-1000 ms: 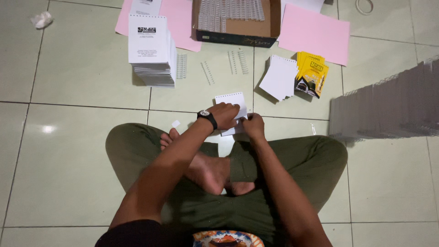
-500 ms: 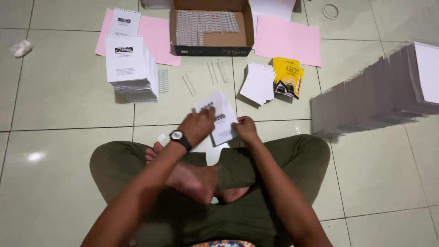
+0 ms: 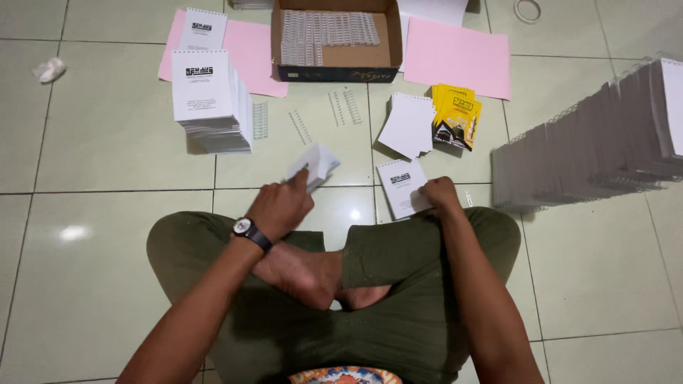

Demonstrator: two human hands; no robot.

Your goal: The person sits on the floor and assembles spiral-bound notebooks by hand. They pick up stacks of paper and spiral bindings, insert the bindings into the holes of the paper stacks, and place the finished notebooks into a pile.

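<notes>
A makeshift binding workplace is suggested by a tiled floor (image 3: 107, 142) spread with booklet stacks (image 3: 210, 99), pink paper sheets (image 3: 455, 57) and a box of spiral combs (image 3: 334, 39).

I sit cross-legged, both forearms reaching toward twelve o'clock. My left hand (image 3: 281, 208), watch at the wrist, is closed in a pinch with fingertips up at one o'clock. My right hand (image 3: 439, 196) is curled, knuckles up, over my knee.

Bare tile (image 3: 107, 149) lies open leftward — a long booklet row (image 3: 590, 142) walls the right.
</notes>
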